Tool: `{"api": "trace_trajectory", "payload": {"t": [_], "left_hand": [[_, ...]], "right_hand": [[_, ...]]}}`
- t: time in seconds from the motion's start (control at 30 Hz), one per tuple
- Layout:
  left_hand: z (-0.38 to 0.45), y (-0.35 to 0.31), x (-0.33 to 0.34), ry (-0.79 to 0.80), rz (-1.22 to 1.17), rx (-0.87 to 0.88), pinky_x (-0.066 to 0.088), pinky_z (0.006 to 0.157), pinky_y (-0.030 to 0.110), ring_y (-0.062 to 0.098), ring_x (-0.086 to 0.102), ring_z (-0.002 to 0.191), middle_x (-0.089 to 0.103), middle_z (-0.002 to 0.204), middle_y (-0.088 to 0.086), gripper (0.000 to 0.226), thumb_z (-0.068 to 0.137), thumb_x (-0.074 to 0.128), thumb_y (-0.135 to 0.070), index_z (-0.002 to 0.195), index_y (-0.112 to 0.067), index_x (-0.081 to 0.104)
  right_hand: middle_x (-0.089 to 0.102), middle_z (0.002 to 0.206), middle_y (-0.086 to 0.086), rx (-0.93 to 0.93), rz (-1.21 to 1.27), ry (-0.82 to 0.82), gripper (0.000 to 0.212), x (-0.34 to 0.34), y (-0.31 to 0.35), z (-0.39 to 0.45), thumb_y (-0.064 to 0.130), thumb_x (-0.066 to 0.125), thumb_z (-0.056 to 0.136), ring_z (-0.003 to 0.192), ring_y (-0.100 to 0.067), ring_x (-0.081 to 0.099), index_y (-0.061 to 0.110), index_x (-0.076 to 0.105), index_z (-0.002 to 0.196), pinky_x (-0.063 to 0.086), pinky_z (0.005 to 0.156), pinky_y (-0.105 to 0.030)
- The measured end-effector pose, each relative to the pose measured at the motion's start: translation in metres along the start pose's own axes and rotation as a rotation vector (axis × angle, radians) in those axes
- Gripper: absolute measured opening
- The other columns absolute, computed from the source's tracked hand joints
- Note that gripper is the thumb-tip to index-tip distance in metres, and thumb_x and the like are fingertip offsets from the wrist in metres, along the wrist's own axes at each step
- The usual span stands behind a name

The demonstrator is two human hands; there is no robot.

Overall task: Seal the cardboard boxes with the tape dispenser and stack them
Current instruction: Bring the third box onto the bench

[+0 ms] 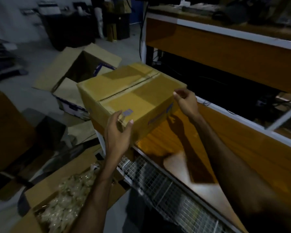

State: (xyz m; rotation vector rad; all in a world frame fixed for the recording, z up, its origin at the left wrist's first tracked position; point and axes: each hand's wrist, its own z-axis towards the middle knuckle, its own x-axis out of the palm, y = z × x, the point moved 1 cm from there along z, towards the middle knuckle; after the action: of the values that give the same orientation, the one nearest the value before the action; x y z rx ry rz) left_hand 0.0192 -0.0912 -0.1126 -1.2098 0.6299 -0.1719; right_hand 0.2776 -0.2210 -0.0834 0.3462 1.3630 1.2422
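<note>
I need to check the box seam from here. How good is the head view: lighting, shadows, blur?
Head view: dim overall, with one bright patch on the orange counter casting hard arm shadows. The closed box and its open centre seam read clearly; left hand and right hand hold its corners. Edges smear: the open box behind and the room's far-left side are blurred, and wide-angle bending curves the counter.

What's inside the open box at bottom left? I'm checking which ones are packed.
The open box holds a heap of clear-wrapped, pale items. What they are is too blurred to tell, and anything beneath them is covered.
</note>
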Motion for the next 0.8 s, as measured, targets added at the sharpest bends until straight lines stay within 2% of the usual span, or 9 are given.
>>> {"api": "trace_trajectory", "payload": {"t": [0.1,0.33,0.4,0.47,0.57,0.6,0.67,0.73,0.8], "left_hand": [[0.026,0.006,0.022,-0.053,0.136,0.002,0.036,0.118,0.055,0.025,0.035,0.15,0.042,0.162,0.002,0.054,0.102,0.066,-0.043,0.151,-0.026,0.051],[0.055,0.019,0.05,-0.127,0.302,-0.071,0.022,0.125,0.054,0.023,0.009,0.16,0.016,0.174,0.005,0.066,0.099,0.067,-0.045,0.157,-0.023,0.045],[0.058,0.022,0.051,-0.134,0.308,-0.087,0.02,0.125,0.052,0.023,0.004,0.161,0.009,0.175,0.005,0.067,0.1,0.066,-0.045,0.159,-0.022,0.043],[0.06,0.023,0.048,-0.135,0.296,-0.108,0.021,0.124,0.05,0.023,0.001,0.161,0.003,0.176,0.005,0.069,0.1,0.066,-0.045,0.161,-0.022,0.04],[0.065,0.025,0.039,-0.128,0.262,-0.142,0.025,0.123,0.05,0.029,0.007,0.161,-0.003,0.176,0.007,0.076,0.1,0.068,-0.044,0.163,-0.021,0.034],[0.066,0.026,0.034,-0.133,0.256,-0.154,0.027,0.122,0.05,0.031,0.011,0.16,-0.003,0.176,0.006,0.078,0.098,0.07,-0.043,0.163,-0.021,0.033],[0.071,0.033,0.021,-0.132,0.251,-0.168,0.032,0.12,0.05,0.032,0.022,0.157,0.004,0.176,0.007,0.08,0.096,0.073,-0.042,0.163,-0.02,0.034],[0.076,0.044,0.006,-0.092,0.226,-0.149,0.034,0.12,0.051,0.033,0.028,0.155,0.018,0.174,0.008,0.08,0.095,0.074,-0.041,0.162,-0.02,0.036],[0.078,0.053,-0.008,-0.041,0.186,-0.134,0.032,0.122,0.053,0.031,0.029,0.155,0.027,0.171,0.006,0.08,0.095,0.075,-0.041,0.162,-0.021,0.036]], "right_hand": [[0.066,0.14,-0.005,0.045,-0.013,0.055,0.04,0.0,-0.013,0.07,0.036,0.065,0.105,0.129,-0.024,0.063,0.014,0.065,0.139,0.052,0.11,-0.046],[0.061,0.15,-0.007,0.135,-0.263,0.221,0.063,0.014,-0.068,0.173,0.047,0.068,0.096,0.137,-0.033,0.057,0.018,0.057,0.15,0.05,0.111,-0.045],[0.064,0.143,-0.014,0.115,-0.318,0.252,0.056,0.021,-0.088,0.18,0.048,0.065,0.098,0.131,-0.037,0.061,0.011,0.064,0.141,0.051,0.099,-0.04],[0.07,0.12,-0.017,0.097,-0.368,0.236,0.047,0.027,-0.101,0.178,0.053,0.061,0.096,0.113,-0.037,0.068,0.01,0.07,0.115,0.047,0.082,-0.035],[0.058,0.1,-0.013,0.089,-0.433,0.118,0.047,0.027,-0.117,0.153,0.068,0.046,0.092,0.097,-0.034,0.064,0.022,0.055,0.091,0.042,0.076,-0.035],[0.062,0.108,-0.014,0.094,-0.454,0.074,0.053,0.024,-0.118,0.136,0.071,0.041,0.092,0.103,-0.035,0.064,0.021,0.059,0.096,0.046,0.079,-0.037],[0.061,0.135,-0.017,0.094,-0.456,-0.021,0.067,0.015,-0.111,0.093,0.068,0.042,0.098,0.126,-0.039,0.058,0.014,0.07,0.127,0.051,0.1,-0.046],[0.05,0.152,-0.015,0.145,-0.416,-0.084,0.063,0.006,-0.096,0.043,0.057,0.051,0.104,0.142,-0.038,0.045,0.011,0.061,0.147,0.041,0.115,-0.049],[0.045,0.159,-0.014,0.196,-0.42,-0.145,0.061,-0.002,-0.082,-0.001,0.053,0.053,0.106,0.146,-0.036,0.04,0.011,0.058,0.151,0.037,0.117,-0.048]]}}
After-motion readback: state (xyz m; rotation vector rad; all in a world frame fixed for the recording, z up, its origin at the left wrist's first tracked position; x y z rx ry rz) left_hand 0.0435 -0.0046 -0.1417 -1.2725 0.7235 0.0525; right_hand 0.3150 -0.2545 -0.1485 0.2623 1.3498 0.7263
